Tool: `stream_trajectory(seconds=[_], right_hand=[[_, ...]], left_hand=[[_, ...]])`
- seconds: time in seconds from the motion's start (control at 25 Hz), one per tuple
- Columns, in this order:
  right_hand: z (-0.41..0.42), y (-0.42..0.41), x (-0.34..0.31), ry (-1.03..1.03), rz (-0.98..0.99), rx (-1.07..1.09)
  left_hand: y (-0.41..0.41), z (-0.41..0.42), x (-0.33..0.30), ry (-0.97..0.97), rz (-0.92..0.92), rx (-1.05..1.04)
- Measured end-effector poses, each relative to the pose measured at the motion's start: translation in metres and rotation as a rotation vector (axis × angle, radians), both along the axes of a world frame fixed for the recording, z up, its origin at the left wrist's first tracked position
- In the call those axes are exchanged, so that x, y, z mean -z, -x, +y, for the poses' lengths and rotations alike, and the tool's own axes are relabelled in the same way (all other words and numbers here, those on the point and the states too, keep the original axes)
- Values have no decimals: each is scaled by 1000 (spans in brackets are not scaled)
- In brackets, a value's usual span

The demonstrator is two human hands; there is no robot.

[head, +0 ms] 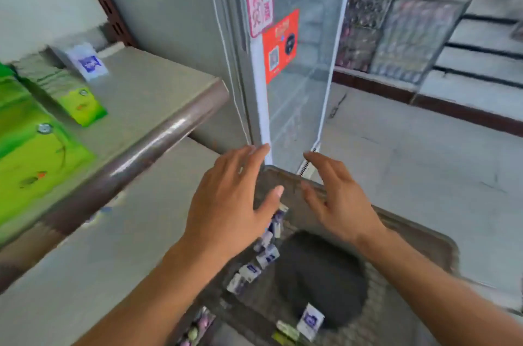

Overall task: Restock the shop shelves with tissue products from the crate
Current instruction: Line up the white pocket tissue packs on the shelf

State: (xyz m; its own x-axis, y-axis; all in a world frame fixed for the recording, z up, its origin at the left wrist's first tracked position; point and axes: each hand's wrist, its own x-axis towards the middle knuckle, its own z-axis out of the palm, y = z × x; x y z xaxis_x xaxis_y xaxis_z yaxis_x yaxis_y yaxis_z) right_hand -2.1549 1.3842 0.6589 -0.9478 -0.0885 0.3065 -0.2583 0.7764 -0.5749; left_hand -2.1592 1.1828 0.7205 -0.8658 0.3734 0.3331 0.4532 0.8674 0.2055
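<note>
Two hands, left hand (pixel 226 204) and right hand (pixel 336 204), are held spread and empty above the crate (pixel 424 241). White-and-purple tissue packs (pixel 263 255) are strewn inside. Green tissue packs (pixel 34 147) are laid on the shelf (pixel 147 96); a glass-door cooler (pixel 297 62) is stood just behind.

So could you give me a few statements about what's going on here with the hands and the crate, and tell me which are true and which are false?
1. Both hands hold nothing. True: the left hand and the right hand hover with fingers spread.
2. The crate is packed to the brim. False: a row of small white-and-purple tissue packs lies along one side, and much of the dark bottom shows.
3. A white-and-blue pack lies on the shelf. True.
4. The big packs on the shelf are red. False: they are green.
5. The glass door bears an orange sticker. True.
</note>
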Motion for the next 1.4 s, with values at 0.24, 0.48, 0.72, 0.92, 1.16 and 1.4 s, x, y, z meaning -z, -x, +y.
stream_trajectory(seconds=[0.24,0.48,0.72,0.92,1.16,1.4], right_hand=[[42,-76,100,-74,-497,219],[30,-103,224,-221,-1105,62],[10,-85,315,-556,-999,-271],[-3,-78,359,-716,-844,-550],[9,-82,367,-449,-945,-219],[-6,-27,281,875,-1005,317]], left_hand=[[-28,9,108,11,-324,94],[-54,24,198,139,-749,75],[-42,29,248,152,-976,-15],[-30,28,273,151,-1094,-67],[-25,26,277,64,-1150,-115],[-9,25,273,-190,-1161,-270]])
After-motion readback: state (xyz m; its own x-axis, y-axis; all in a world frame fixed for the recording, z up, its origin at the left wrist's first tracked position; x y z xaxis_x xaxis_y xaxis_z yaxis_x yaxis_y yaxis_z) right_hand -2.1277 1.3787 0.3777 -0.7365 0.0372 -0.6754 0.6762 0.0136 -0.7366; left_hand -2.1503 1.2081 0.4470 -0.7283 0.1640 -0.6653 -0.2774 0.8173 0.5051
